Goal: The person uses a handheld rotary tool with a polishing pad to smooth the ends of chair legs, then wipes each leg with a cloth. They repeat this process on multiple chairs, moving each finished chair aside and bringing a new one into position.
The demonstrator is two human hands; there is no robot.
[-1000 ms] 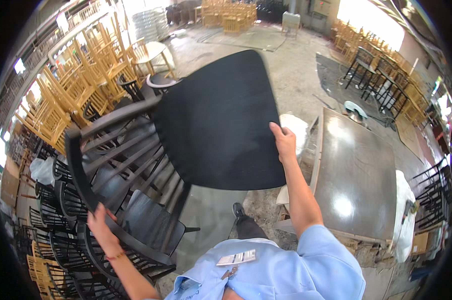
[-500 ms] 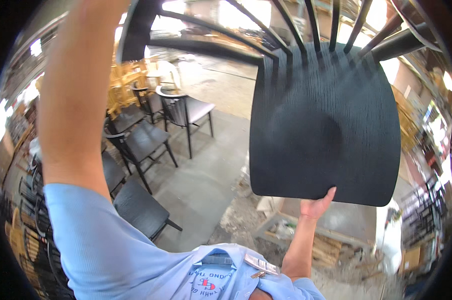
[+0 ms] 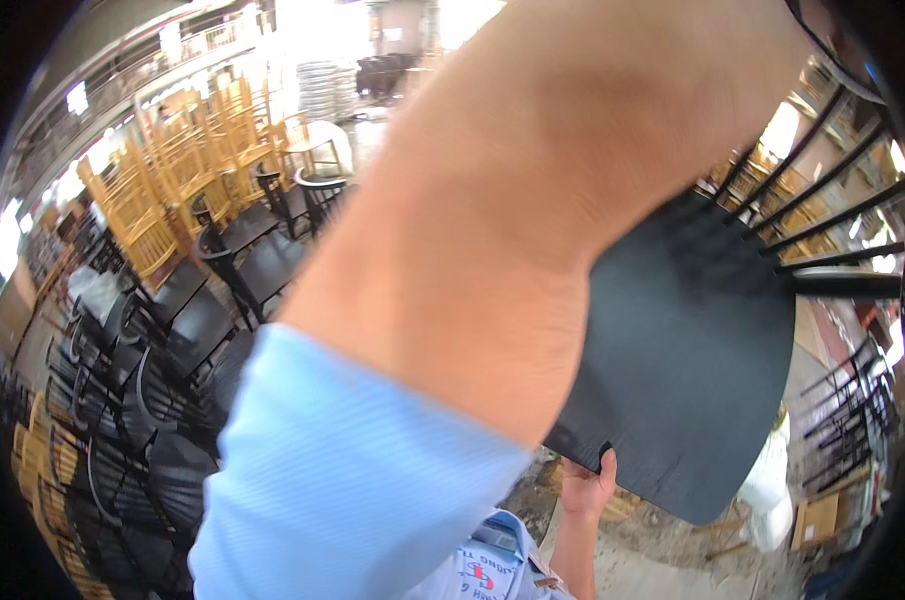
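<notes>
A black wooden chair [image 3: 683, 350] is held up in front of me, its seat tilted and its spindles [image 3: 823, 180] fanning out to the upper right. My right hand [image 3: 589, 486] grips the seat's front edge, thumb on the top face and fingers hidden underneath. The left forearm [image 3: 493, 200] crosses the middle of the view and covers part of the seat. It runs up toward the chair's back at the top right. There my left hand [image 3: 823, 22] barely shows at the rim; its fingers cannot be made out.
Many black chairs [image 3: 178, 475] crowd the left side. Behind them stand stacked unpainted wooden chairs [image 3: 173, 170]. At the lower right are a white sack [image 3: 770, 505], a cardboard box [image 3: 821, 520] and more dark chairs [image 3: 853, 410].
The chair has turned, its back swinging from the top to the upper right. My left arm has swept right across the view. The right hand, still on the seat edge, has dropped lower.
</notes>
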